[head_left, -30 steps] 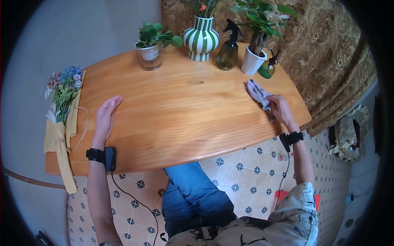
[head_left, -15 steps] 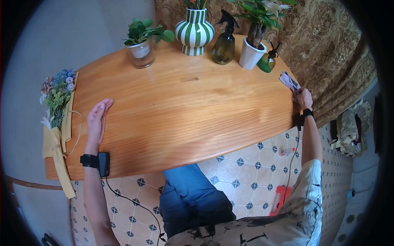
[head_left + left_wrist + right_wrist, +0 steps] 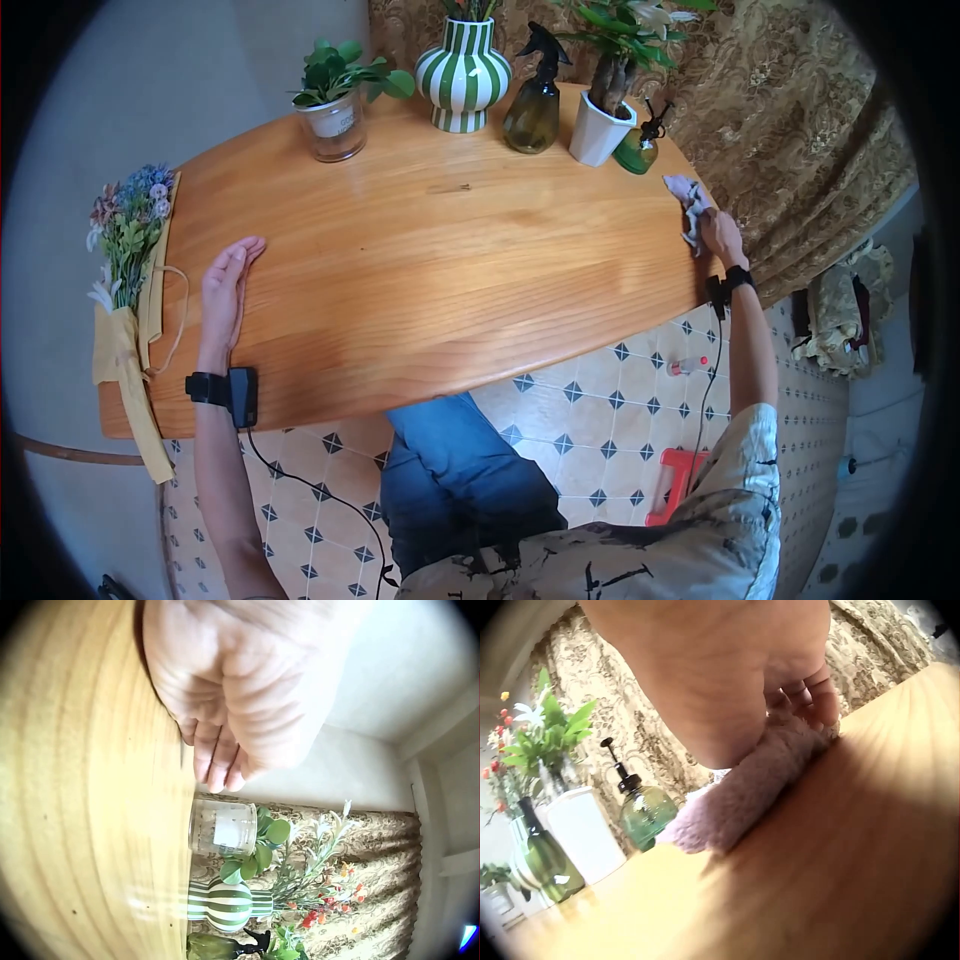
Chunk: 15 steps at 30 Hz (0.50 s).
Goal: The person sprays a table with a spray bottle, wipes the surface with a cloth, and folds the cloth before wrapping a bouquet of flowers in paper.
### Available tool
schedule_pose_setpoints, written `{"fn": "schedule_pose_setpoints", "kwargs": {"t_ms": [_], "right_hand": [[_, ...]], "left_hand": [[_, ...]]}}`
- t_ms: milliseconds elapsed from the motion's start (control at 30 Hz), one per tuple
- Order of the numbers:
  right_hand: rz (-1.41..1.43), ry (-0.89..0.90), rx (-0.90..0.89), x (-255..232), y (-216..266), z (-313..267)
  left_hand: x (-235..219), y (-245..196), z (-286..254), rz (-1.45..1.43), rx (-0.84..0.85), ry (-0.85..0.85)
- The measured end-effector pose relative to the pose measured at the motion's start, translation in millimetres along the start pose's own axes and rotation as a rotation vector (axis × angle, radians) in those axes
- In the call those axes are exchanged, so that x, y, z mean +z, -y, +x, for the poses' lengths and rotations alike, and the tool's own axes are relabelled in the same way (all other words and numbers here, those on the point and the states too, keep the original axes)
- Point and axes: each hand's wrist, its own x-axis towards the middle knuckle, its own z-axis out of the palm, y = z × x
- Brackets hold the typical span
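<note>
At the right end of the wooden table, my right hand grips a fuzzy lilac and grey cleaning cloth. In the right wrist view the bunched cloth lies against the tabletop, with fingers curled over its far end. My left hand rests on its edge near the table's left side, holding nothing. The left wrist view shows that hand with its palm inward and fingers loosely bent. A wrapped flower bouquet lies to its left.
Along the back edge stand a potted plant in a clear cup, a green-striped vase, a dark spray bottle, a white pot and a small green sprayer. A patterned curtain hangs behind. Cables trail from both wrists.
My right hand moved right with the cloth to the table's edge, then slightly back inward. The left hand stays in place on the table while the head view shifts a little.
</note>
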Motion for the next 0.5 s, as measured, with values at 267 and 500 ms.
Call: {"fn": "schedule_pose_setpoints", "kwargs": {"t_ms": [267, 500], "right_hand": [[0.100, 0.173, -0.143, -58, 100, -62], [0.232, 0.270, -0.261, -104, 165, -120]], "left_hand": [[0, 2, 1, 0.038, 0.025, 0.024], [-1, 9, 3, 0.055, 0.070, 0.003]]}}
